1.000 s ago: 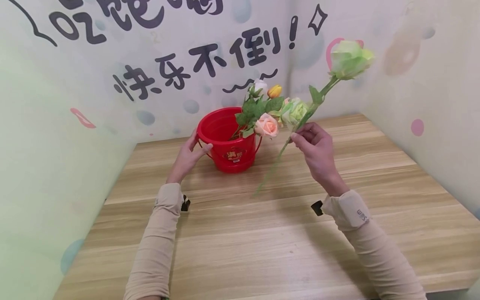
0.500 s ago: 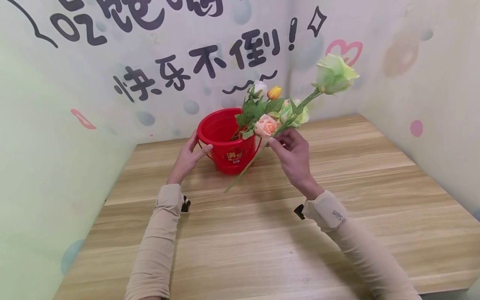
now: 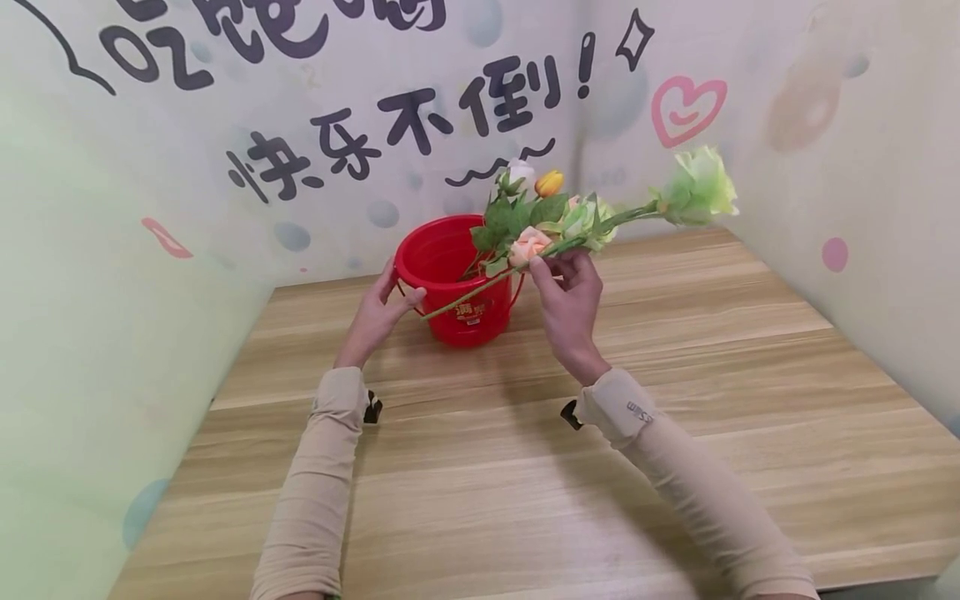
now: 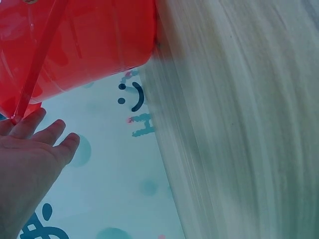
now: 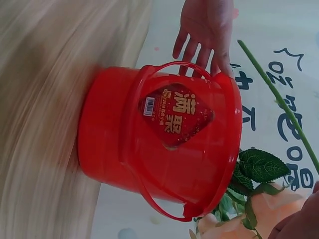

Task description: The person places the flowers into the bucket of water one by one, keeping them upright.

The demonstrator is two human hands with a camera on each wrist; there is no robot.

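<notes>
A red plastic bucket (image 3: 467,312) stands upright on the table. My left hand (image 3: 377,319) rests against its left side, the thumb near the rim; in the left wrist view its fingers (image 4: 49,133) are fairly straight at the bucket wall and handle. My right hand (image 3: 572,304) pinches the green stem of a pale green artificial rose (image 3: 697,187). The stem slants across the bucket's front, its cut end low at the left, outside the bucket. In the right wrist view the stem (image 5: 279,97) passes beyond the bucket's rim; only part of the right hand shows there.
Several flowers lean over the bucket's right rim: a peach rose (image 3: 529,244), a yellow tulip (image 3: 550,183), a white rose (image 3: 519,173) and another pale green bloom (image 3: 587,218). The wood-grain table (image 3: 480,483) meets printed walls (image 3: 337,208) behind and at both sides.
My right hand has moved left toward the bucket with the rose. Its stem has tipped flatter, the cut end rising and shifting left, the bloom lowering. The left hand and bucket stayed put.
</notes>
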